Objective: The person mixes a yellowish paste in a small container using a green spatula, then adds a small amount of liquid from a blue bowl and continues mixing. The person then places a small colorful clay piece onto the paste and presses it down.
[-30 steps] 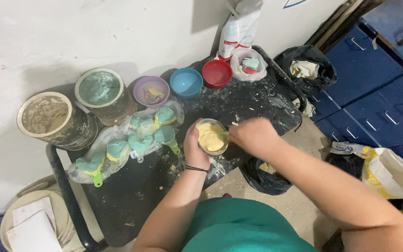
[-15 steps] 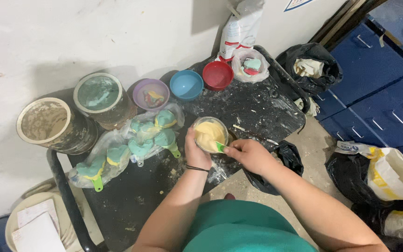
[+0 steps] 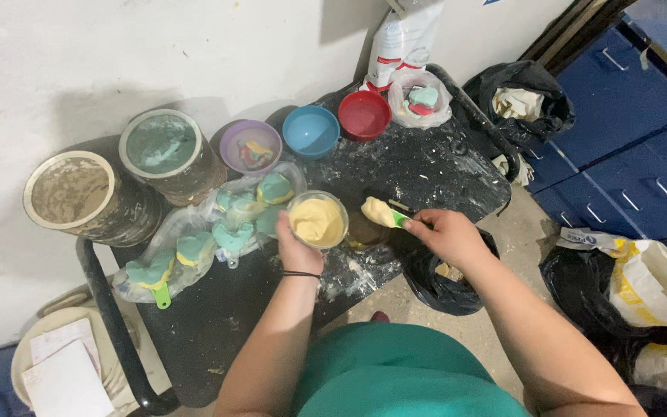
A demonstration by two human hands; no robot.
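- Left hand (image 3: 296, 249): curled around the near side of a small clear cup (image 3: 317, 219) full of pale yellow paste; the cup stands on the black table (image 3: 218, 324), held upright.
- Right hand (image 3: 445, 235): fingers pinched closed on the green handle of a small spatula (image 3: 384, 213), whose blade carries a lump of the same yellow paste.
- Change: half a second ago the spatula was in the cup; a second ago the right hand covered the cup's rim. Now the loaded blade is lifted out and sits just beside the cup at its 3 o'clock, apart from it. I judge a scoop of paste has been drawn out, the cup remaining nearly full.
- At the cup's 9 o'clock, touching or nearly so: clear plastic bags (image 3: 210, 235) of teal and yellow moulded pieces.
- At 10 to 11 o'clock: two crusted tins (image 3: 82, 193), one greyish inside, one teal.
- At 12 to 1 o'clock: purple bowl (image 3: 250, 147), blue bowl (image 3: 310, 130), red bowl (image 3: 363, 114), a bagged lump by the wall.
- At 4 o'clock, below the table edge: black rubbish bag (image 3: 438, 278).
- Obstruction: nothing lies between spatula and cup; the bags crowd the cup's left side.
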